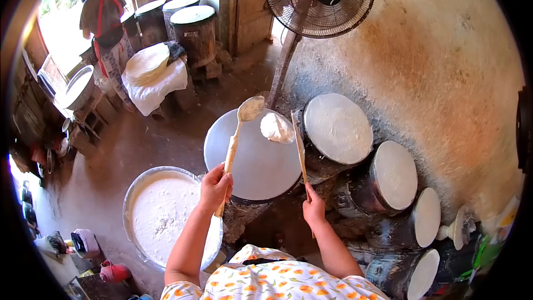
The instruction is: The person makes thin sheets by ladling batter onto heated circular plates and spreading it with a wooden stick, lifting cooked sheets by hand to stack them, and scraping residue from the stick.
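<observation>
My left hand point(215, 188) is wrapped round the pale handle of a ladle point(251, 109), whose bowl is over the far edge of a round, whitish cooking plate point(252, 161). My right hand point(313, 209) grips a long, thin wooden stick point(301, 153) that reaches across the right side of that plate. Between the two tools is a lumpy white mass point(277, 128); I cannot tell whether it touches the stick. Below my left forearm stands a wide tub point(129, 219) of thick white batter point(164, 211).
Several drum-like stoves with white round tops point(338, 128) line the wall on the right. A standing fan point(319, 0) rises behind the plate. At the far left a person point(105, 22) stands near a stack of flat white rounds point(147, 64) on a cloth.
</observation>
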The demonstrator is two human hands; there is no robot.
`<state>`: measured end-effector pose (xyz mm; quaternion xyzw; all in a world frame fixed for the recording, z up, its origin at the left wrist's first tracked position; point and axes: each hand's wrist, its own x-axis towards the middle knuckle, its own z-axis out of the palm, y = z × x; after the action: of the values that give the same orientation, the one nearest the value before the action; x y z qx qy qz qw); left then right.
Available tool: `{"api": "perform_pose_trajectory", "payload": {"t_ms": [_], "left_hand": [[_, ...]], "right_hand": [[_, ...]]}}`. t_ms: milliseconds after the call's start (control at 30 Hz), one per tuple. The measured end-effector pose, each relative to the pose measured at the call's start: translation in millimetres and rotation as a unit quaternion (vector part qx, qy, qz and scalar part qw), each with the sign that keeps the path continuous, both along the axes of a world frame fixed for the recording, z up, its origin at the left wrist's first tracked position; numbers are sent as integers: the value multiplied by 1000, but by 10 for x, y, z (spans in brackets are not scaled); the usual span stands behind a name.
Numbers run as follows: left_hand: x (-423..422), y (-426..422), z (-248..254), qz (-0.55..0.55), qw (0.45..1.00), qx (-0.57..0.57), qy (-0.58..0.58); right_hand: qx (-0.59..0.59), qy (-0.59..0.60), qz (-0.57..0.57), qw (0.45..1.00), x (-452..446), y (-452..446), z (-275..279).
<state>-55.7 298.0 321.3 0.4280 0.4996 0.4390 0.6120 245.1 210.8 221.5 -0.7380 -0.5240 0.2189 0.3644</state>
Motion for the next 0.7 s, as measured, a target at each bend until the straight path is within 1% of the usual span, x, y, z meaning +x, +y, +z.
{"api": "perform_pose_trajectory", "payload": {"t_ms": [33, 133, 167, 267, 300, 333, 367, 433, 500, 567, 600, 633, 667, 700], "left_hand": [[-22, 12, -32, 2, 1000, -1, -8], [-56, 16, -35, 12, 1000, -3, -20], [-73, 18, -28, 21, 999, -4, -25], [-135, -7, -43, 36, 998, -2, -48], [-152, -12, -45, 36, 998, -2, -48], [-170, -13, -47, 35, 998, -2, -48], [-191, -10, -50, 34, 998, -1, -49], [-224, -1, -75, 33, 998, 0, -53], [-258, -16, -82, 32, 998, -1, -56], [-272, -26, -46, 35, 998, -10, -44], [-294, -22, -57, 39, 998, -11, -46], [-349, -15, -76, 25, 995, -31, -96], [-402, -10, -97, 11, 988, -50, -144], [-437, -16, -131, 48, 947, -86, -307]], "right_hand": [[-21, 31, 19, 999, -108, -7, 141], [4, 35, 73, 997, -391, 320, 127], [4, 35, 74, 997, -452, 505, 90], [-8, 29, 103, 994, -650, 901, 91], [-40, 19, 108, 993, -723, 977, 127], [-72, 9, 111, 991, -758, 1010, 155], [-71, 8, 111, 991, -773, 981, 177], [-47, -1, 163, 986, -804, 845, 242], [-45, 14, 163, 985, -665, 639, 266], [9, 7, 82, 997, -441, 517, 191], [30, 55, 31, 998, -390, 537, 205], [-9, 47, 13, 999, -329, 583, 224], [-9, 39, 54, 998, -355, 643, 208], [-8, 31, 95, 995, -424, 707, 187]]}}
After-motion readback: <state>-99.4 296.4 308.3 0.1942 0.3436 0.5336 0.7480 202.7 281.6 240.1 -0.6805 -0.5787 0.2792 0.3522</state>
